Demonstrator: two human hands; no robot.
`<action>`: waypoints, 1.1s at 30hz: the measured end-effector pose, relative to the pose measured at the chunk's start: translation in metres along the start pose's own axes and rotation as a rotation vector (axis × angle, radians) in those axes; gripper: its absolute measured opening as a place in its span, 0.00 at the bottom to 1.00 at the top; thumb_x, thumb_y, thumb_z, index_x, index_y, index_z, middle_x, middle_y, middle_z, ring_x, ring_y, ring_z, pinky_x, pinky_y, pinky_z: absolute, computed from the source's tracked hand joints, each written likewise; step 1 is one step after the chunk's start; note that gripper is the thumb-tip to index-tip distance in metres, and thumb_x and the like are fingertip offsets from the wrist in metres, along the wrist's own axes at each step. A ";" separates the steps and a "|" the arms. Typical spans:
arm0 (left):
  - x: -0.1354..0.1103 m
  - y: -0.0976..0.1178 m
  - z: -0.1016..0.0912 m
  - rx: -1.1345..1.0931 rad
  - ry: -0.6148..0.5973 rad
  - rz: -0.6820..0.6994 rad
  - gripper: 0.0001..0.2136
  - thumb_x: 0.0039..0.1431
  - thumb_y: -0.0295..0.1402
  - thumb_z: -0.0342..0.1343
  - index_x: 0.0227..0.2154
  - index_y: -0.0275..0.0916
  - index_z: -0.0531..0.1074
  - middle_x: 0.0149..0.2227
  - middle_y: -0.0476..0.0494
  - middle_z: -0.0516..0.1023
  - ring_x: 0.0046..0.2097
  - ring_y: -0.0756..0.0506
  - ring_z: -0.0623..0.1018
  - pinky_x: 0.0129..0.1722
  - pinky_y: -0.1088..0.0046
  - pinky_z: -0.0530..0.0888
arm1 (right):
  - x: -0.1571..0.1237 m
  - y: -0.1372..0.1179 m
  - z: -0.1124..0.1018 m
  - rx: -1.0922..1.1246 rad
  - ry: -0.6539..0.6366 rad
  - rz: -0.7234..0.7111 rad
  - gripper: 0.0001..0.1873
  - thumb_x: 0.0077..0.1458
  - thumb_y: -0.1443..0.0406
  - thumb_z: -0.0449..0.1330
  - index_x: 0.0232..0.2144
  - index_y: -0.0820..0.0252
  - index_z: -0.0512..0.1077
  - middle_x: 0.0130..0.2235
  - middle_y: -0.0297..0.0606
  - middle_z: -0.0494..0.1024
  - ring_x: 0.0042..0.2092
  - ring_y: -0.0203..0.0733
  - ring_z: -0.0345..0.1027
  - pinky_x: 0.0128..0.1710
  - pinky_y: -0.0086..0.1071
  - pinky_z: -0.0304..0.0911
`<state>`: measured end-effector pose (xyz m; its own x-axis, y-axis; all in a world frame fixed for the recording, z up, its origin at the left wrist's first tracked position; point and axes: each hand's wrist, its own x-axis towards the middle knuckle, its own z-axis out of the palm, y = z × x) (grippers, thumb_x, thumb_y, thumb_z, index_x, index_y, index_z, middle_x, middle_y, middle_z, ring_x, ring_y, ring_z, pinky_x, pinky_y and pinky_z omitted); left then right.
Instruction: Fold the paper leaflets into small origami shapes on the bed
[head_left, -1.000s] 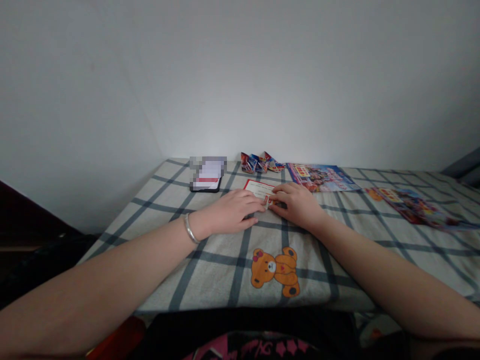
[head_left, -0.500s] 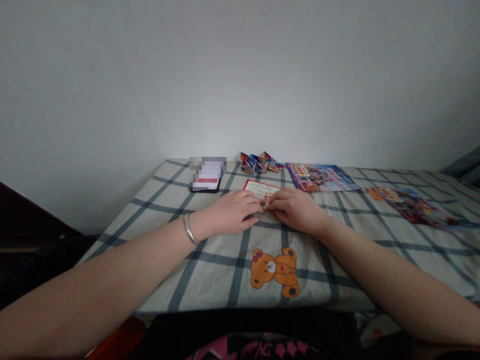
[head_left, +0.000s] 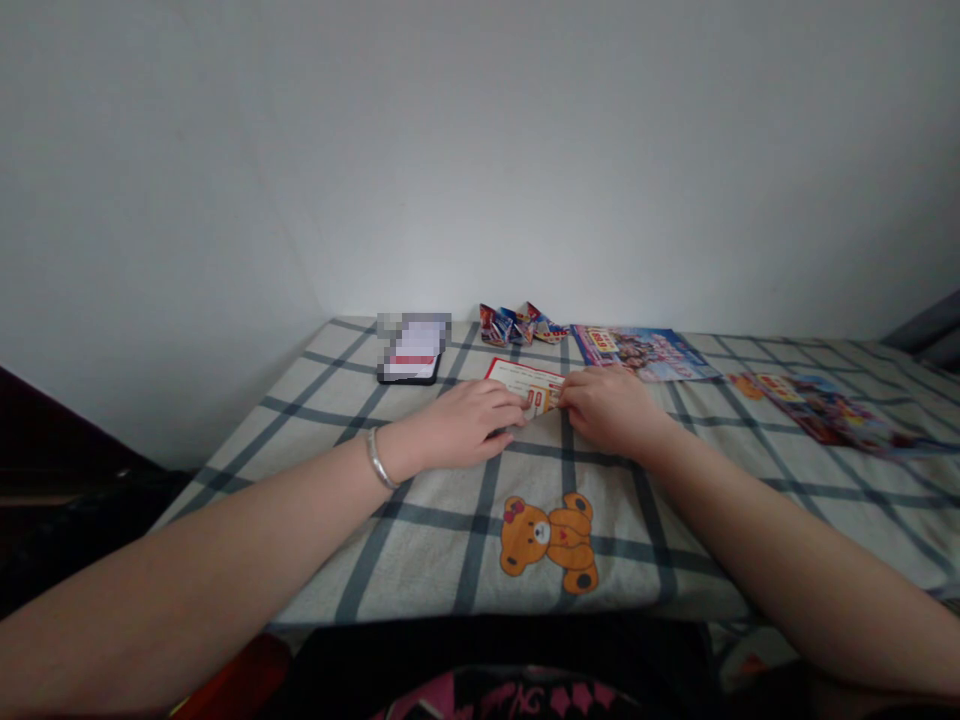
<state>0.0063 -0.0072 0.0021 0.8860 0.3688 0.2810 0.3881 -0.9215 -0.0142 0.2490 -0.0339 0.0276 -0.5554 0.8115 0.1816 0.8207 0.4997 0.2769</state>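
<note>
Head: paper (head_left: 517, 375) partly behind left hand (head_left: 469, 422)

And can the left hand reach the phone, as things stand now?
Probably yes: only tablecloth shows between the left hand and the phone, though that hand touches the red-edged paper.

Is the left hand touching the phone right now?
Apart: the head view shows the checked tablecloth between the left hand and the phone.
</note>
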 end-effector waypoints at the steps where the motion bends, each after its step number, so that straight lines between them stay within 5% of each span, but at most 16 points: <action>1: 0.000 0.000 0.000 0.002 -0.002 0.002 0.10 0.64 0.31 0.51 0.46 0.40 0.72 0.53 0.44 0.73 0.56 0.43 0.69 0.57 0.63 0.64 | 0.000 0.001 0.000 -0.018 -0.009 0.024 0.12 0.56 0.69 0.54 0.34 0.61 0.78 0.39 0.44 0.80 0.41 0.48 0.72 0.39 0.38 0.61; 7: 0.000 -0.001 0.001 0.000 0.004 0.022 0.10 0.64 0.30 0.49 0.45 0.39 0.72 0.53 0.43 0.73 0.56 0.42 0.69 0.57 0.62 0.65 | -0.001 0.008 0.002 -0.098 -0.043 0.135 0.13 0.57 0.69 0.53 0.34 0.64 0.78 0.38 0.48 0.81 0.39 0.51 0.74 0.36 0.38 0.61; 16: 0.000 -0.002 0.001 -0.032 0.033 0.050 0.09 0.63 0.28 0.49 0.42 0.38 0.72 0.52 0.42 0.74 0.54 0.41 0.71 0.56 0.60 0.67 | -0.003 0.014 0.003 -0.129 -0.081 0.117 0.12 0.57 0.70 0.53 0.34 0.62 0.78 0.37 0.49 0.80 0.37 0.50 0.74 0.33 0.37 0.60; 33: -0.004 -0.008 0.003 -0.147 0.080 -0.060 0.06 0.65 0.32 0.50 0.39 0.38 0.71 0.42 0.42 0.75 0.47 0.44 0.73 0.50 0.63 0.71 | -0.003 0.014 0.015 -0.143 0.142 -0.157 0.12 0.63 0.68 0.53 0.31 0.60 0.75 0.35 0.42 0.79 0.38 0.44 0.66 0.39 0.37 0.53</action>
<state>0.0007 -0.0012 -0.0013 0.8370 0.4184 0.3527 0.3935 -0.9081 0.1434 0.2643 -0.0247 0.0171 -0.6964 0.6716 0.2532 0.7010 0.5607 0.4407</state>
